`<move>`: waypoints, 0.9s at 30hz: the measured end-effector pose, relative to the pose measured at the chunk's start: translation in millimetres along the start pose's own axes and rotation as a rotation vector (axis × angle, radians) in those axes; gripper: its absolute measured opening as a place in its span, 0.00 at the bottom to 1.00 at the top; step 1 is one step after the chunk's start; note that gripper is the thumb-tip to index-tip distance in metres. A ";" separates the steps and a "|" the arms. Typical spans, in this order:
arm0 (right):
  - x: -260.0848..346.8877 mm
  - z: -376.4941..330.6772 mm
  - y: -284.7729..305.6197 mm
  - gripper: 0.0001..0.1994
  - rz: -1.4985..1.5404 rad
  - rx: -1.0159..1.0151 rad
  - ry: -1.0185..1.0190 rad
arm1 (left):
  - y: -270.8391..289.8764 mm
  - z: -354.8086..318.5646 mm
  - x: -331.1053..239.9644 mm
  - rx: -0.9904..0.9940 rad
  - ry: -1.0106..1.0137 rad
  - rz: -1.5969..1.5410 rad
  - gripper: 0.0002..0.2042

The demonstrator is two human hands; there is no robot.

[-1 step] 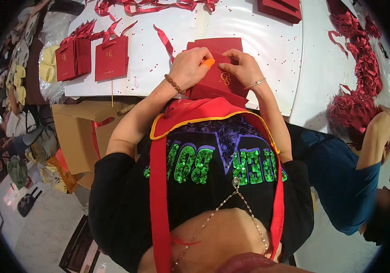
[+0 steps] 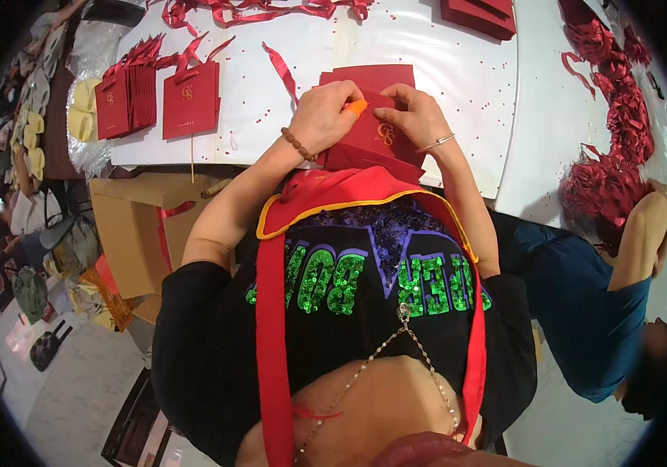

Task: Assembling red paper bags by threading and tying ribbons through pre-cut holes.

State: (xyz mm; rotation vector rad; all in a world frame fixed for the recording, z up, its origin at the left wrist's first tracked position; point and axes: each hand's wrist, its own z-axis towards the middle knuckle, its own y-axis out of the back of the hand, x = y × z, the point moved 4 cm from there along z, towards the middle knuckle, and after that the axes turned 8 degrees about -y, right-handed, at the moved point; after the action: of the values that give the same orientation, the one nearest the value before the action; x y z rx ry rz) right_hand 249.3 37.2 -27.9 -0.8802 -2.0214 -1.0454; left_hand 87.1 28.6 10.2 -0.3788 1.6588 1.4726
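Observation:
A red paper gift bag [image 2: 380,144] with a gold emblem lies flat before me, on top of other red bags [image 2: 395,74]. My left hand [image 2: 324,117] has its fingers curled in over the bag's upper part. Bright orange shows at its thumb: a finger cover or a small tool [image 2: 357,107], I cannot tell which. Facing it, my right hand [image 2: 413,118] bends thumb and forefinger toward each other at the bag's upper edge. What lies between the fingertips of either hand is too small to make out. A red ribbon [image 2: 281,70] stretches away beyond my left hand.
Red bags with ribbon handles [image 2: 127,97] stand at the left beside another bag [image 2: 191,101]. More bags [image 2: 481,17] lie at the far right. Ribbon bunches [image 2: 625,117] line the right side, near a co-worker's arm [image 2: 645,233]. A cardboard box [image 2: 127,233] stands below the white table [image 2: 458,101].

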 end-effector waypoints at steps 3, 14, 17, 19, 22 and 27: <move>1.6 -1.8 0.9 0.12 -0.005 -0.004 -0.030 | 4.0 0.1 -4.6 0.009 0.043 -0.067 0.07; -5.4 -1.6 2.5 0.18 -0.039 -0.067 -0.016 | -9.9 1.3 3.8 0.031 0.043 -0.102 0.08; -2.5 -1.9 1.6 0.18 -0.032 -0.051 0.003 | -11.2 -0.9 5.6 -0.038 -0.008 -0.109 0.08; -0.4 -3.2 2.9 0.18 -0.031 -0.050 -0.007 | -12.2 -0.4 4.7 -0.052 -0.012 -0.101 0.08; -2.4 -3.3 2.8 0.17 -0.032 -0.055 -0.007 | -12.5 0.9 1.7 -0.073 -0.051 -0.089 0.07; 4.6 -7.2 1.3 0.15 -0.004 -0.027 0.019 | -11.1 6.4 -0.8 -0.011 -0.044 0.004 0.06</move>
State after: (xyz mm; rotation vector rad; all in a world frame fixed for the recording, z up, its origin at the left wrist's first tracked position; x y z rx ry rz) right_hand 249.8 32.7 -20.6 -0.8777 -1.9984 -1.0809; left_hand 97.9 31.4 4.0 -0.3474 1.6178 1.4834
